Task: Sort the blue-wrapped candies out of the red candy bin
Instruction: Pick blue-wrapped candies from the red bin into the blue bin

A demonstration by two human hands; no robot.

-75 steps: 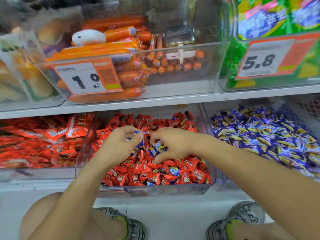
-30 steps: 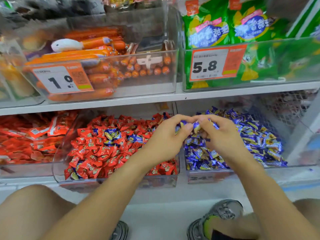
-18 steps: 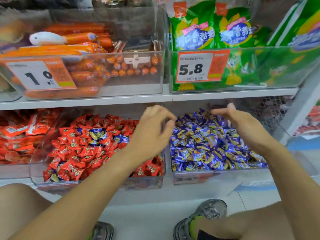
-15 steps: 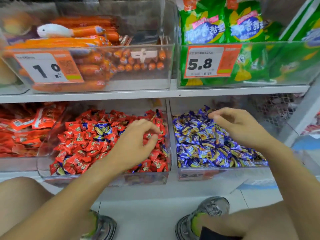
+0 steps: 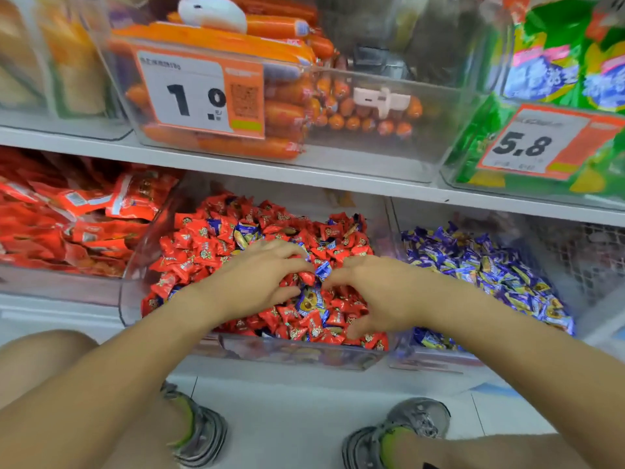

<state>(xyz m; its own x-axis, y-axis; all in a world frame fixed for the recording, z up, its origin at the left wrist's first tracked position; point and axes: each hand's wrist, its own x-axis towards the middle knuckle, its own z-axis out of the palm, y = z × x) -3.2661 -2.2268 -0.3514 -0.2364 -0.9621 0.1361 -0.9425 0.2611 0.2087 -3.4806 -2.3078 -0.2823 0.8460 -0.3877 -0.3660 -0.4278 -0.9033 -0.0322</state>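
Both your hands were down in the red candy bin [image 5: 169, 319], left hand [image 5: 260, 279] and right hand [image 5: 375, 292] with fingers curled, closing on one blue-wrapped candy [image 5: 323, 269] between them. Picking step; next, carry it to the blue bin [image 5: 490, 265].

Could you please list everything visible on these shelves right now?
Clear plastic candy bin: one, middle of lower shelf.
Red-wrapped candies: many, filling it.
Blue-wrapped candies: several, mixed among them.
Blue candy bin: one, right of it, full.
Red snack packets: many, lower left.
Orange sausages: many, upper bin.
Price tags: two, orange-white.
Green snack bags: several, upper right.
Grey shoes: two, floor.
Left hand, right hand: in the red candies.
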